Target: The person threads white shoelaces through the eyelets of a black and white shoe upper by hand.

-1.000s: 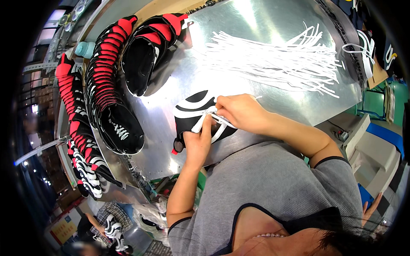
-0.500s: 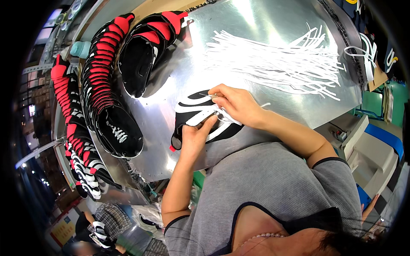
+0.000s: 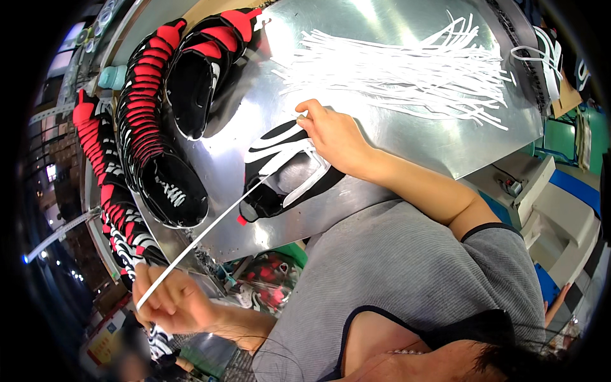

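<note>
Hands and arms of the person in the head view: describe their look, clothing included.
The left hand and right hand are bare, with no gloves visible. The right arm wears a short, grey, ribbed sleeve edged in a dark colour.

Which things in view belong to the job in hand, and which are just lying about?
In the job:
shoe upper, right hand at it
white lace, stretched straight to left hand
loose white laces, stacked uppers: likely stock

Apparently just lying about:
teal object, upper left
pale casing, far right
</note>
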{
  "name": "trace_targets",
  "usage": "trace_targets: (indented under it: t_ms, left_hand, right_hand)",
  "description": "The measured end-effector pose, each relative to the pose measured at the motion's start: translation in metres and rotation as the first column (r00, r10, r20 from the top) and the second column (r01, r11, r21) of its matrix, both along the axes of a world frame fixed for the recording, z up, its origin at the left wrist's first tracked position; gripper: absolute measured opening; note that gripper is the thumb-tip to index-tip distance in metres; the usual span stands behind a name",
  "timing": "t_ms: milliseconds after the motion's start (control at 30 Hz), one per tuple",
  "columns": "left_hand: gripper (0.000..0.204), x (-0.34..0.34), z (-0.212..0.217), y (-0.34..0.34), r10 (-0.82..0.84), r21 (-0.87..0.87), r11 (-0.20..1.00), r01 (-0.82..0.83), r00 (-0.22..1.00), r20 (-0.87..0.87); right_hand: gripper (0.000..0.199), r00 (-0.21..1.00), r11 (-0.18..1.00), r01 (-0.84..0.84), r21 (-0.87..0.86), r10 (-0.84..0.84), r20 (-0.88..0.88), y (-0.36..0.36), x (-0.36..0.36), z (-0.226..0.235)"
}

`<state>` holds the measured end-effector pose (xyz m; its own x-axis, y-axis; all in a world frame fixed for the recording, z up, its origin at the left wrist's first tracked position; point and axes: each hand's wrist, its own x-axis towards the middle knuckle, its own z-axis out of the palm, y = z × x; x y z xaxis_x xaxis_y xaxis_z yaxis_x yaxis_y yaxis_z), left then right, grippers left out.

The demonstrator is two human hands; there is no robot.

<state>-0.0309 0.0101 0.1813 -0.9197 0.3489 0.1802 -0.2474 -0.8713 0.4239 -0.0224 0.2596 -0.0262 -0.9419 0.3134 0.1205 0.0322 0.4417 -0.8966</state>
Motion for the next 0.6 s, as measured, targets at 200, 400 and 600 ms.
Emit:
trace_targets:
  t_ms: [200,400,600]
  left_hand:
    - [0.011,0.017,-0.13,0.068,-0.504,-0.729,-0.034,-0.684,0.642,-0.578]
    - [0.015,0.017,-0.157,0.076,-0.477,-0.693,-0.152,-0.705,0.666,-0.573]
    - [0.019,0.013,-0.161,0.075,-0.415,-0.724,-0.197,-0.662,0.725,-0.55]
  right_hand:
    - [0.024,0.999,0.98,-0.031,-0.194,0.028,-0.018,0.004,-0.003,-0.002]
    - [0.021,0.981,0.925,-0.192,-0.329,0.171,-0.091,0.014,0.046,0.024]
    - [0.015,0.946,0.923,-0.305,-0.233,0.323,0.041,0.013,0.082,0.027]
